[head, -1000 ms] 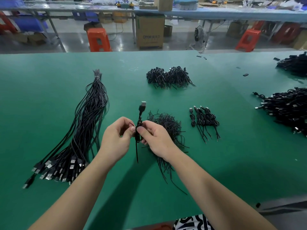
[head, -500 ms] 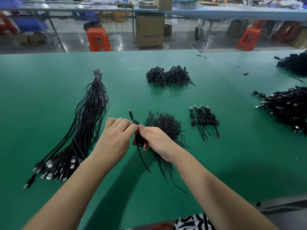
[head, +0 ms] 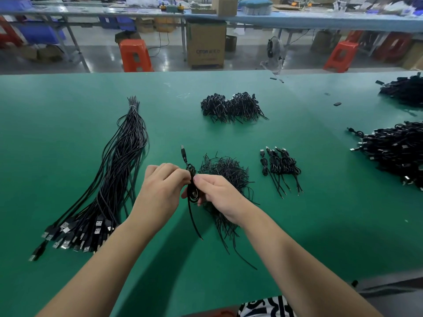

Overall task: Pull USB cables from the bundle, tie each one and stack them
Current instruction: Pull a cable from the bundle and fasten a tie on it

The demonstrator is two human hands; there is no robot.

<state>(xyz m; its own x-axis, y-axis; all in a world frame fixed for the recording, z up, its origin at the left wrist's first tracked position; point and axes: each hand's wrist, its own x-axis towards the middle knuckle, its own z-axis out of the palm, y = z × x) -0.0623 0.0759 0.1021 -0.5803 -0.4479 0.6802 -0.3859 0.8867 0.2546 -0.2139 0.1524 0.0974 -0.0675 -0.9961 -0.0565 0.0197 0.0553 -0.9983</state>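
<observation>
Hands: two; left hand (head: 161, 191) and right hand (head: 219, 195) meet above the green table (head: 68, 110), fingers of both curled and pinching one coiled USB cable (head: 191, 186)
Held cable: one; pinched between the two hands, at 3 o'clock of the left and 9 o'clock of the right; its plug (head: 183, 152) sticks up toward 12 o'clock; its loose tail (head: 194, 223) hangs toward 6 o'clock
Bundle: one long bundle of USB cables (head: 114, 175) at 9 o'clock of the hands, well apart from them; bound at its far end, plugs fanned out at the near end
Tied cables: a short row of tied cables (head: 280, 165) at 3 o'clock of the hands; roughly five, exact count unclear
Tie wires: one loose heap of thin black ties (head: 225, 170) just behind and under the right hand, partly hidden by it
Other heaps: one heap of coiled cables (head: 231, 106) at 12 o'clock; two larger piles, one at the right edge (head: 393, 152) and one at the far right corner (head: 405, 90)
Background: two orange stools (head: 135, 54), (head: 338, 54); one cardboard box (head: 206, 44) on the floor
</observation>
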